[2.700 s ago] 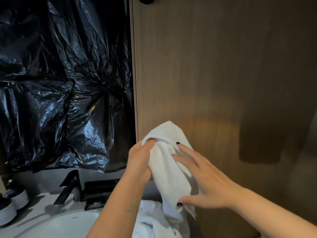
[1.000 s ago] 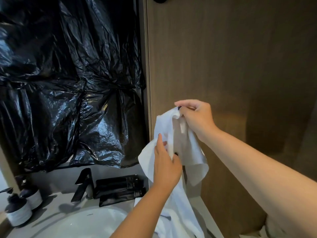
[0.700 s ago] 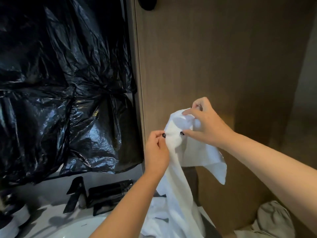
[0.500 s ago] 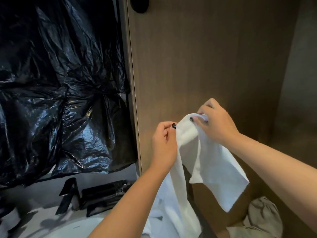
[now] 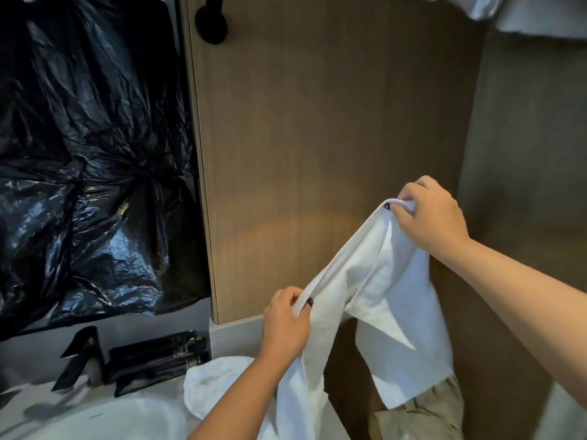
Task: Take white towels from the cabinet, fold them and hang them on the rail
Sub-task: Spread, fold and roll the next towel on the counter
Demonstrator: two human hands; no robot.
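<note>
A white towel hangs stretched between my two hands in front of a brown wooden panel. My right hand pinches its upper edge, held high on the right. Lower and to the left, my left hand pinches the same edge. The cloth droops below both hands in loose folds. A second white towel lies bunched on the counter by the basin. More white cloth shows at the top right corner.
Crumpled black plastic sheeting covers the wall on the left. Below it are a black tap, a black tray and a white basin. A black knob sticks out near the panel's top. Beige fabric is at the bottom right.
My hands have drawn apart along the towel's edge: the right one went up and right, the left one down. The towel now spreads between them instead of bunching together.
</note>
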